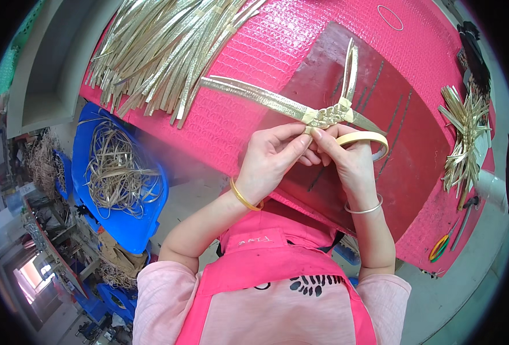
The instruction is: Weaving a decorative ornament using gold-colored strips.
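Note:
My left hand (271, 156) and my right hand (346, 158) meet over a dark red board (415, 144) on a pink-covered table (277, 40). Both pinch the near end of a small woven knot of pale straw strips (326, 117). Long strips run from the knot up-left and straight up. A roll of beige tape (365, 138) hangs around my right thumb.
A large pile of loose straw strips (162, 46) lies at the table's far left. A finished woven straw piece (466, 135) sits at the right edge. Scissors with coloured handles (441, 246) rest at the lower right. A blue bin of strips (119, 172) stands below the table on the left.

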Demonstrator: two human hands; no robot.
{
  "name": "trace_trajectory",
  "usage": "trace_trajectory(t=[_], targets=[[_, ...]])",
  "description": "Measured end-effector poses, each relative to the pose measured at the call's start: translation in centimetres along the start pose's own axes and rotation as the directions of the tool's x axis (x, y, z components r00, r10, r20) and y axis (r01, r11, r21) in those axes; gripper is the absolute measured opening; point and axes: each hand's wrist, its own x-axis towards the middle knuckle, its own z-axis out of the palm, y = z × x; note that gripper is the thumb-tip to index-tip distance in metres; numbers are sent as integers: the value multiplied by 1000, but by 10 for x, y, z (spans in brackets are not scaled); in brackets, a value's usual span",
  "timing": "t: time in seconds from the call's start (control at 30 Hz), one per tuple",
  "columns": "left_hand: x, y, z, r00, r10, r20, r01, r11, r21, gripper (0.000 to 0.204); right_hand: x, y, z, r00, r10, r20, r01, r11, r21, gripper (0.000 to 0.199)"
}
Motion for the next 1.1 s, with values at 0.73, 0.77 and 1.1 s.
trace_trajectory(t=[0.73,0.77,1.1], targets=[[1,24,17,882,461,96,-429,701,570,17,-22,-10,0,920,-366,-142,375,927,34,10],[2,25,17,912,400,91,-404,835,374,13,-24,-10,-1,902,-412,-128,389,905,-172,11],[16,26,12,871,-143,469,351,849,-394,18,-22,-2,2,847,-498,-185,531,802,272,7]])
